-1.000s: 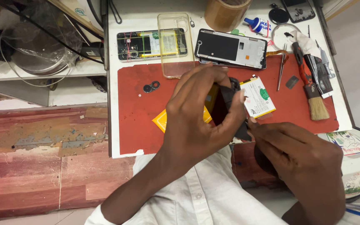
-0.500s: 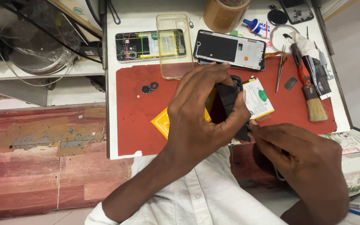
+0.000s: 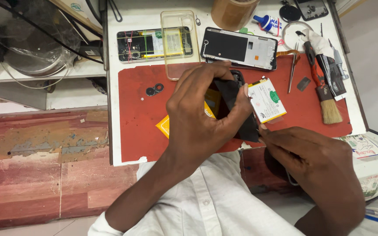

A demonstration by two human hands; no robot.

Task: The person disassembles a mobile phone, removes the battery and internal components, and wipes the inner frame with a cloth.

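Gripping a dark phone panel (image 3: 237, 109) over the red mat (image 3: 136, 113), the left hand (image 3: 197, 118) clasps its upper part while the right hand (image 3: 311, 161) pinches its lower corner, just beside a white battery (image 3: 267, 100).

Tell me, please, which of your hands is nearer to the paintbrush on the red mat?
Right. The right hand sits just below-left of the paintbrush; the left hand is farther left, across the white battery.

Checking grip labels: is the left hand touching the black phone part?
Touching. The head view shows the left hand with its fingers wrapped over the top of the black phone part, no gap visible.
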